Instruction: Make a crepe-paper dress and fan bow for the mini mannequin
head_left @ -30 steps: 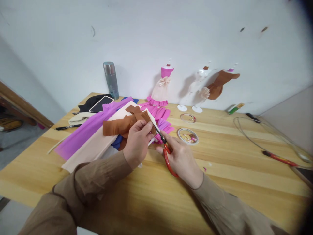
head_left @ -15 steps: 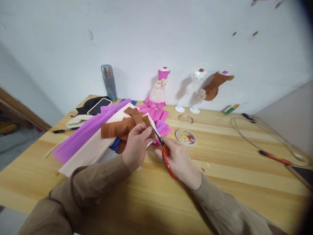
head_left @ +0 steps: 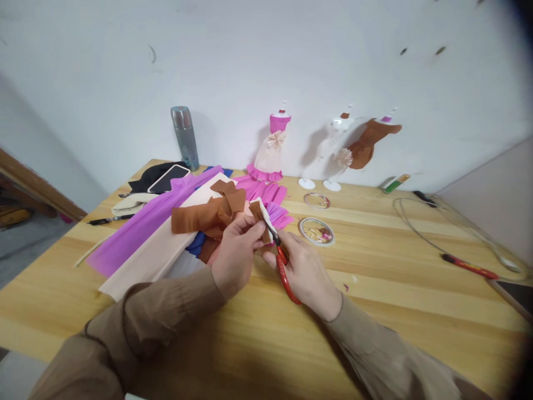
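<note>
Between its thumb and fingers my left hand [head_left: 238, 250] pinches a small folded piece of brown crepe paper [head_left: 259, 213], with a white layer along its right side. My right hand [head_left: 306, 272] is closed round red-handled scissors [head_left: 283, 272]. Their blades lie along the right edge of the folded piece, close to the left fingertips. Just beyond and left of my left hand, a larger strip of brown crepe paper [head_left: 194, 218] lies crumpled on purple [head_left: 145, 225] and cream sheets [head_left: 144, 261]. Pink pleated paper [head_left: 266, 193] spreads behind the hands.
Along the wall stand a steel flask [head_left: 185, 139], a mini dress form in pink and cream [head_left: 272, 150] and two other forms, one with a brown dress [head_left: 368, 144]. Tape rolls [head_left: 316, 231], a glue gun [head_left: 468, 266] with its cable, and a phone [head_left: 169, 179] lie on the table.
Both hands have shifted slightly, the left one to the right. The folded brown piece has come away from over the larger brown strip, and the scissors stay at its edge.
</note>
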Tool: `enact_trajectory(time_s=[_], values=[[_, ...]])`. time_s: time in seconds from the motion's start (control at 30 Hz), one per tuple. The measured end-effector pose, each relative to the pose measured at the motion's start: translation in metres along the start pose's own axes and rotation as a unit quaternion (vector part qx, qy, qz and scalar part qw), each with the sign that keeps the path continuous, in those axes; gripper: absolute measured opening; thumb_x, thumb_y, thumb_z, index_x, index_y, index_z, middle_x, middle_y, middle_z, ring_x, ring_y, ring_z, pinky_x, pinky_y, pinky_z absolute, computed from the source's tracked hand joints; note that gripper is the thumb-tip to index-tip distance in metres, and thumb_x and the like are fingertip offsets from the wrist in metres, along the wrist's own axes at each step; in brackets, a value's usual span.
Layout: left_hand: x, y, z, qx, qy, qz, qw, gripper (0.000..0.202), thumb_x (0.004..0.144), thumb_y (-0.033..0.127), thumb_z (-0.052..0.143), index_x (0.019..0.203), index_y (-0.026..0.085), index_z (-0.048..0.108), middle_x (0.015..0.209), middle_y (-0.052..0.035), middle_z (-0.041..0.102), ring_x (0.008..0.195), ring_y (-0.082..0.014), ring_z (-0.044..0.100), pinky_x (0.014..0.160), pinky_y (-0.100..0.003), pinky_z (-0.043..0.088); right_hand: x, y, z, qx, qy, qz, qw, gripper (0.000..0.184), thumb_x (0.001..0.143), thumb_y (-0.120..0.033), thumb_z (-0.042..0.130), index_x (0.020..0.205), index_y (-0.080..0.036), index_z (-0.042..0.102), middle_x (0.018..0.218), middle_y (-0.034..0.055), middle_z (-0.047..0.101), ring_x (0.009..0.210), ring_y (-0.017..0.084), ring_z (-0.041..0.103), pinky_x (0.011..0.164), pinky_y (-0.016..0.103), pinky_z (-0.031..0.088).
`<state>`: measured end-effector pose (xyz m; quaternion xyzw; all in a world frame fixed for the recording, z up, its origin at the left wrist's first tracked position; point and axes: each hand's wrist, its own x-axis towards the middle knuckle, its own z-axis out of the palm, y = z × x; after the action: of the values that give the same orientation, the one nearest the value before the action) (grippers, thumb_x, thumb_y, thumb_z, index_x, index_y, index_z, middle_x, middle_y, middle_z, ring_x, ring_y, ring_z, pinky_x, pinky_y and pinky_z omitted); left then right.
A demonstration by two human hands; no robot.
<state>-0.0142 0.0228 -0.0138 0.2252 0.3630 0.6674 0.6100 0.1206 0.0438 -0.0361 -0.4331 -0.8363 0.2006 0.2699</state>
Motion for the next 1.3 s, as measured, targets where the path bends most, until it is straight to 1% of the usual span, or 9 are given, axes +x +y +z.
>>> enact_trajectory(time_s=[0.23, 0.43, 0.57, 0.7, 0.83, 0.93, 1.03, 1.2, 1.3], values=[[0.0007, 0.0029, 0.0008, 0.0, 0.015, -0.008, 1.0, 0.026, 0.064, 0.022, 0.078, 0.065, 0.015, 0.053, 0.062, 0.003, 0.058, 0.059, -0.0075, 0.055, 0.061, -0.022, 0.047, -0.0015, 0.0039, 0.0031, 0.003, 0.008, -0.014, 1.0, 0.028, 0.087, -0.033, 0.056, 0.106, -0.014, 0.062, 0.079, 0.0081, 0.065, 0.067, 0.021, 0.061, 0.064, 0.031, 0.045], [0.0024, 0.0028, -0.0006, 0.011, 0.011, -0.011, 1.0, 0.024, 0.068, 0.021, 0.076, 0.066, 0.015, 0.053, 0.064, 0.0026, 0.057, 0.061, -0.0076, 0.054, 0.062, -0.022, 0.044, -0.0003, 0.0043, 0.0024, 0.051, 0.0, -0.032, 0.998, 0.017, 0.09, -0.031, 0.051, 0.092, -0.016, 0.06, 0.07, 0.0042, 0.064, 0.059, 0.017, 0.058, 0.058, 0.027, 0.042], [0.003, 0.0018, -0.0024, 0.023, 0.006, -0.012, 1.0, 0.024, 0.068, 0.021, 0.075, 0.065, 0.014, 0.052, 0.063, 0.0027, 0.056, 0.059, -0.0068, 0.051, 0.059, -0.02, 0.04, 0.0, 0.0019, 0.001, 0.075, -0.012, -0.044, 0.996, 0.014, 0.088, -0.025, 0.049, 0.095, -0.017, 0.058, 0.072, 0.002, 0.063, 0.06, 0.016, 0.057, 0.059, 0.026, 0.042], [0.002, -0.0002, -0.005, 0.047, -0.007, -0.003, 0.999, 0.025, 0.067, 0.023, 0.075, 0.064, 0.015, 0.052, 0.06, 0.0029, 0.054, 0.056, -0.0069, 0.048, 0.056, -0.021, 0.036, -0.0003, 0.0011, 0.0009, 0.065, -0.009, -0.04, 0.997, 0.013, 0.087, -0.026, 0.049, 0.092, -0.017, 0.057, 0.073, 0.0033, 0.062, 0.062, 0.017, 0.057, 0.06, 0.027, 0.042], [-0.0007, -0.0005, -0.0045, 0.062, -0.03, -0.011, 0.998, 0.025, 0.065, 0.026, 0.076, 0.062, 0.014, 0.054, 0.06, 0.0018, 0.055, 0.058, -0.0086, 0.049, 0.059, -0.023, 0.039, -0.0004, 0.0019, 0.001, 0.059, -0.002, -0.051, 0.997, 0.013, 0.088, -0.029, 0.049, 0.089, -0.018, 0.055, 0.074, 0.0044, 0.062, 0.064, 0.019, 0.057, 0.061, 0.029, 0.043], [-0.0026, 0.0, -0.0025, 0.048, -0.041, -0.021, 0.998, 0.029, 0.062, 0.026, 0.079, 0.057, 0.014, 0.052, 0.06, 0.0025, 0.055, 0.059, -0.008, 0.05, 0.06, -0.022, 0.04, -0.0007, 0.0021, 0.0011, 0.069, 0.008, -0.062, 0.996, 0.012, 0.089, -0.029, 0.047, 0.088, -0.019, 0.053, 0.077, 0.0045, 0.063, 0.065, 0.018, 0.057, 0.061, 0.029, 0.044], [-0.0037, -0.001, -0.0019, 0.029, -0.038, -0.028, 0.998, 0.034, 0.059, 0.026, 0.081, 0.054, 0.015, 0.05, 0.057, 0.0037, 0.053, 0.057, -0.0071, 0.049, 0.059, -0.021, 0.039, -0.0009, 0.0024, 0.0019, 0.077, 0.012, -0.06, 0.995, 0.011, 0.089, -0.029, 0.046, 0.086, -0.02, 0.051, 0.077, 0.0041, 0.063, 0.065, 0.018, 0.057, 0.062, 0.029, 0.044], [-0.004, -0.0042, -0.0034, 0.029, -0.034, -0.036, 0.998, 0.03, 0.06, 0.026, 0.081, 0.056, 0.014, 0.053, 0.058, 0.0029, 0.054, 0.057, -0.007, 0.048, 0.059, -0.021, 0.037, -0.0007, 0.0034, 0.0035, 0.08, -0.006, -0.045, 0.996, 0.012, 0.089, -0.028, 0.045, 0.089, -0.019, 0.053, 0.081, 0.0057, 0.065, 0.069, 0.019, 0.06, 0.065, 0.03, 0.046], [-0.0043, -0.0043, -0.0032, 0.033, -0.036, -0.041, 0.998, 0.028, 0.061, 0.027, 0.08, 0.057, 0.014, 0.055, 0.059, 0.0022, 0.054, 0.058, -0.0075, 0.047, 0.059, -0.022, 0.037, -0.0007, 0.0028, 0.0034, 0.077, -0.003, -0.045, 0.996, 0.013, 0.089, -0.028, 0.045, 0.089, -0.019, 0.054, 0.081, 0.0057, 0.066, 0.068, 0.019, 0.06, 0.063, 0.03, 0.046]])
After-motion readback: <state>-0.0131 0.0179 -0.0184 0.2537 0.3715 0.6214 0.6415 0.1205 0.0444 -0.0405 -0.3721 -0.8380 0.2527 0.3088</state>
